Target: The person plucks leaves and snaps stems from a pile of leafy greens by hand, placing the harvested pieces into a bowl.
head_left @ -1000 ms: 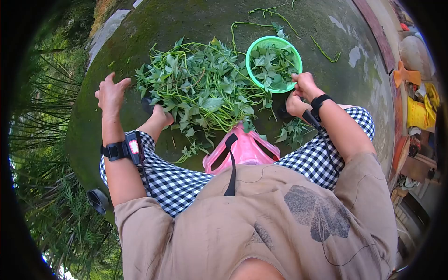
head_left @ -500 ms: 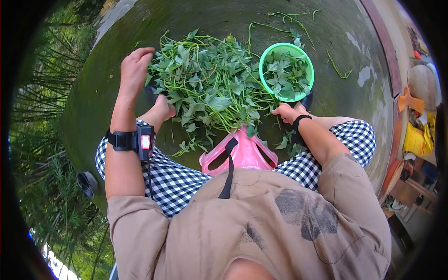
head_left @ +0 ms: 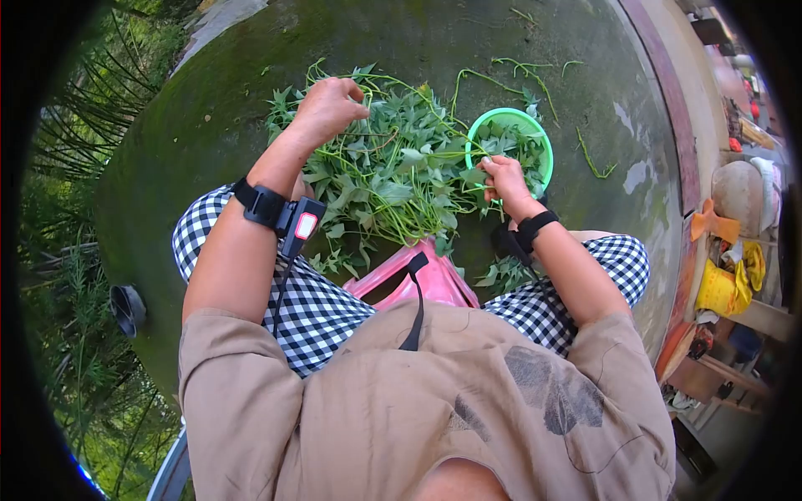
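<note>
A heap of green leafy vines (head_left: 376, 179) lies on the ground between my knees. My left hand (head_left: 332, 104) is over the heap's upper left edge, fingers curled closed; what they hold, if anything, is hidden. To the right stands a bright green plastic basket (head_left: 549, 159) with picked leaves (head_left: 522, 142) in it. My right hand (head_left: 505, 179) is at the basket's near left rim, its fingers pinched on a leafy vine stem (head_left: 455, 154) that stretches toward the heap.
A pink plastic stool (head_left: 447, 280) shows in front of my shirt. Loose stems (head_left: 589, 154) lie right of the basket. Bamboo-like plants (head_left: 67, 275) and a dark pot (head_left: 128, 311) are at left; a yellow bucket (head_left: 718, 288) and an orange object (head_left: 714, 224) are at right.
My left hand has moved right, from beside the heap to over it. My right hand has risen from below the basket to its left rim. The view has shifted slightly.
</note>
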`<move>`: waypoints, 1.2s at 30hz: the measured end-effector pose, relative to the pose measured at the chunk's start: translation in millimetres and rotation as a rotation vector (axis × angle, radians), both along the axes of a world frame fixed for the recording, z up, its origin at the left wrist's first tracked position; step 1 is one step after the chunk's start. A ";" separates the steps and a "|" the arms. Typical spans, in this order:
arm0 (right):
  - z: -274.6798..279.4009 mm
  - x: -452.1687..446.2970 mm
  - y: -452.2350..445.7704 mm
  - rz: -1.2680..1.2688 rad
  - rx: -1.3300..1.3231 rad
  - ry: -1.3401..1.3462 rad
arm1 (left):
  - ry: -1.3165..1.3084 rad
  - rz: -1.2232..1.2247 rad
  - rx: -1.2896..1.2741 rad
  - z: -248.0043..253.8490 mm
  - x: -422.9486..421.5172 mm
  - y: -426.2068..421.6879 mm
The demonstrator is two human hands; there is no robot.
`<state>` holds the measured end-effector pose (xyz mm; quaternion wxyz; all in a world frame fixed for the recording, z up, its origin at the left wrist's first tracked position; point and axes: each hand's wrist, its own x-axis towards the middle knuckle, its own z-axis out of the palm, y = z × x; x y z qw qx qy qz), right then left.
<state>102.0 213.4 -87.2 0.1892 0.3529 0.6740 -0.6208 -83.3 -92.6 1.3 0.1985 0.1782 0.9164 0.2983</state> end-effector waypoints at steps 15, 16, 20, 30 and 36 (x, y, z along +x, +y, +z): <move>107.5 36.7 -23.9 -0.083 -0.622 0.317 | -0.653 -0.215 0.835 45.0 92.7 68.7; 105.9 35.7 -26.8 -0.026 -0.673 0.314 | -0.668 -0.236 0.848 51.1 98.4 72.3; 100.9 32.0 -26.8 0.052 -0.671 0.278 | -0.613 -0.273 0.844 46.7 113.9 79.2; 88.1 21.6 -27.1 -0.161 -0.572 0.370 | -0.088 -0.476 0.730 50.0 118.1 77.5; 91.7 19.5 -12.1 -0.022 -0.493 0.405 | 0.232 -0.527 0.511 34.1 105.8 71.6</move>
